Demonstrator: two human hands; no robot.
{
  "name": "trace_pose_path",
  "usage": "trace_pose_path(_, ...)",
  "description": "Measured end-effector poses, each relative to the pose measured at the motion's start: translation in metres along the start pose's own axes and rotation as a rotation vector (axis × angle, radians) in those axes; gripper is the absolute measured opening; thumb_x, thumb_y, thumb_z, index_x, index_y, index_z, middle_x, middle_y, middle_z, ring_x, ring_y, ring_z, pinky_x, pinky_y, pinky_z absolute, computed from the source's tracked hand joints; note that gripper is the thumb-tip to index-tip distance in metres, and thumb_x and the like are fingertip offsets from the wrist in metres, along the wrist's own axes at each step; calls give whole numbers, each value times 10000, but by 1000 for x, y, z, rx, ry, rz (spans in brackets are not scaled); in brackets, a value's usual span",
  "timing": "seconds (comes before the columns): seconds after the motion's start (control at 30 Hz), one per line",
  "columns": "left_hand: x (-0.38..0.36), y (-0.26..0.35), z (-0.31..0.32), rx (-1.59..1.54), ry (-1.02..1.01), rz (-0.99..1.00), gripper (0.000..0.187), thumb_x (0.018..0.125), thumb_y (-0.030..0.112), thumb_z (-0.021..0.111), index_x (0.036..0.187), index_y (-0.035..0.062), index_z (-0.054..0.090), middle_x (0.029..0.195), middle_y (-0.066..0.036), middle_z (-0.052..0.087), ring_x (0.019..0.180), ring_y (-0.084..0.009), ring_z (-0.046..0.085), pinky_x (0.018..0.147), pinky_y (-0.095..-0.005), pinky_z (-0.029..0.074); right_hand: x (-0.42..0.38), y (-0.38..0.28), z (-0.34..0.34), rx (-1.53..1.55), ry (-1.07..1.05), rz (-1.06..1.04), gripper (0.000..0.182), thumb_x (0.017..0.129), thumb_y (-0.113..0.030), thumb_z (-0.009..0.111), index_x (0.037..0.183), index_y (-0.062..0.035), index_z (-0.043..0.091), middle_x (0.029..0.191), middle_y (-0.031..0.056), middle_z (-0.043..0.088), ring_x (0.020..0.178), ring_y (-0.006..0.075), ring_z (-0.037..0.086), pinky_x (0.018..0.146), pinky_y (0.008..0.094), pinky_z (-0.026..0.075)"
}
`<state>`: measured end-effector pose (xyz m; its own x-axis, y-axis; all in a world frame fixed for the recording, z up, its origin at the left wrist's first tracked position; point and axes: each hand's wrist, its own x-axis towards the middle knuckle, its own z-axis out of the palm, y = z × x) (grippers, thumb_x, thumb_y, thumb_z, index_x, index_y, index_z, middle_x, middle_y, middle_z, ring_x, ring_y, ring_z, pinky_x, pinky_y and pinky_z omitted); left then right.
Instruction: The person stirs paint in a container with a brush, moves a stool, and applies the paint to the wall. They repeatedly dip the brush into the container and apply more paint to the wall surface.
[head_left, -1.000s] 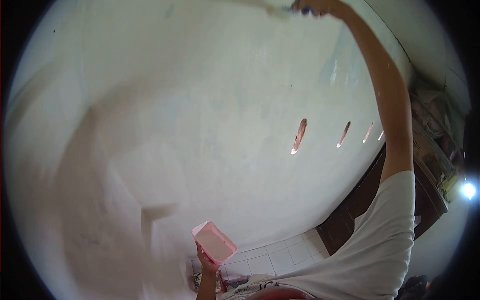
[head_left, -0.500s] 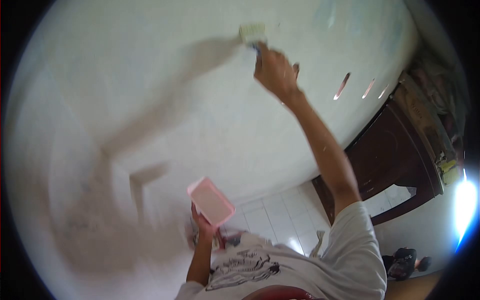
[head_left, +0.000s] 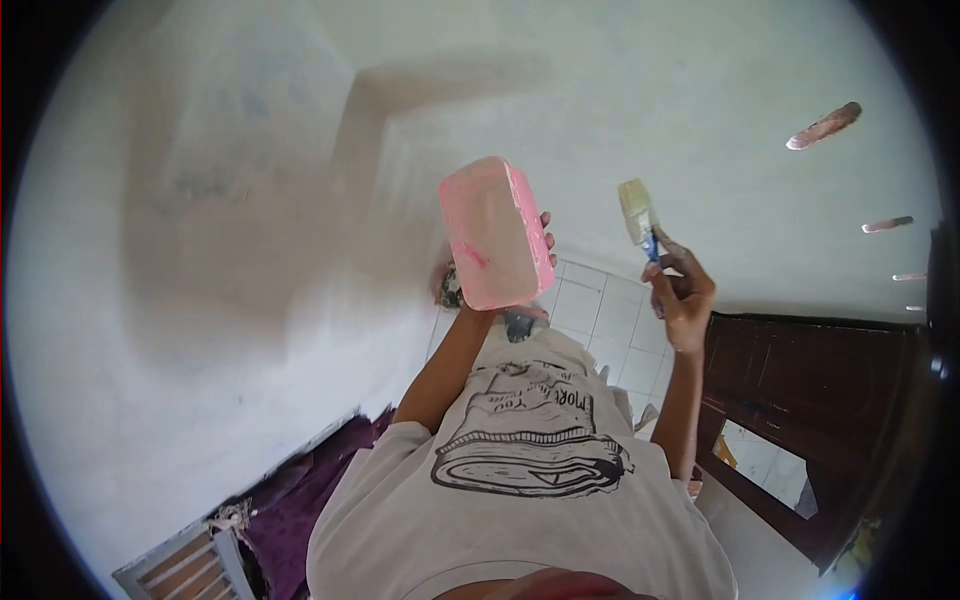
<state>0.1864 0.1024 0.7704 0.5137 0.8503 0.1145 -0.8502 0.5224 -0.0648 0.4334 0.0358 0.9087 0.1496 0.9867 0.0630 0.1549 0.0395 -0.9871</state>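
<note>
A pink rectangular plastic tub [head_left: 534, 228] is tilted in front of my chest, its inside coated with pale paint and showing a pink streak. My left hand [head_left: 548, 240] grips it from underneath, with fingertips curled around the far side and the palm hidden. To the right, my right hand [head_left: 685, 290] pinches the blue handle of a paintbrush [head_left: 638, 212]. The brush points upward, its bristles loaded with pale yellowish-white paint. It is beside the tub, apart from it, and seems to be off the wall [head_left: 700, 90].
Slotted openings [head_left: 825, 127] pierce the wall at the upper right. A dark wooden cabinet [head_left: 800, 370] with a mirror-like panel stands on the right. White floor tiles [head_left: 580, 300] lie below. A purple cloth [head_left: 310, 490] and a slatted frame [head_left: 185, 568] are at the lower left.
My right hand has brought the paintbrush down from high on the wall towards the tub. The tub is now higher in view and more tilted. My view has turned downward and left.
</note>
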Motion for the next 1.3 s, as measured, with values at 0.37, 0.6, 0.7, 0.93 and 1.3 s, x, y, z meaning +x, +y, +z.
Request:
trace_pose_path(0.37, -18, -37, 3, 3, 220, -100, 569, 1010, 448, 520, 1431, 74, 438, 1329, -146, 565, 1199, -342, 575, 993, -537, 516, 20, -12, -12, -86, -143, -63, 386, 906, 8, 669, 1290, 16, 629, 833, 54, 685, 567, 24, 532, 477, 195, 373)
trace_pose_path(0.6, -23, -37, -5, 206, 457, -69, 543, 1034, 510, 442, 1415, 126, 493, 1313, -83, 608, 1160, -232, 633, 991, -454, 545, 24, 15, -25, -253, -371, -12, 364, 881, 7, 689, 1244, -5, 666, 781, 78, 692, 562, 40, 526, 499, 237, 401)
trace_pose_path(0.7, -25, -42, 9, 373, 536, -93, 579, 1039, 544, 403, 1427, 122, 483, 1315, -79, 607, 1143, -233, 643, 970, -432, 561, 27, 17, -26, -279, -399, -32, 352, 877, -12, 704, 1228, -2, 672, 775, 102, 703, 535, 61, 502, 489, 256, 396)
trace_pose_path(0.93, -13, -48, 10, 512, 444, 29, 618, 1039, 576, 361, 1439, 117, 470, 1323, -83, 602, 1152, -224, 637, 971, -410, 560, 35, 19, -42, -321, -547, -168, 355, 860, -33, 723, 1206, 4, 653, 805, 161, 712, 487, 167, 536, 501, 306, 415)
trace_pose_path(1.3, -35, -50, -23, 459, 428, 37, 647, 1037, 578, 353, 1457, 95, 446, 1366, -105, 574, 1201, -250, 605, 990, -431, 543, 38, -12, -16, -630, -763, -51, 293, 862, -89, 641, 1144, -22, 599, 812, 162, 702, 757, 368, 646, 773, 447, 495)
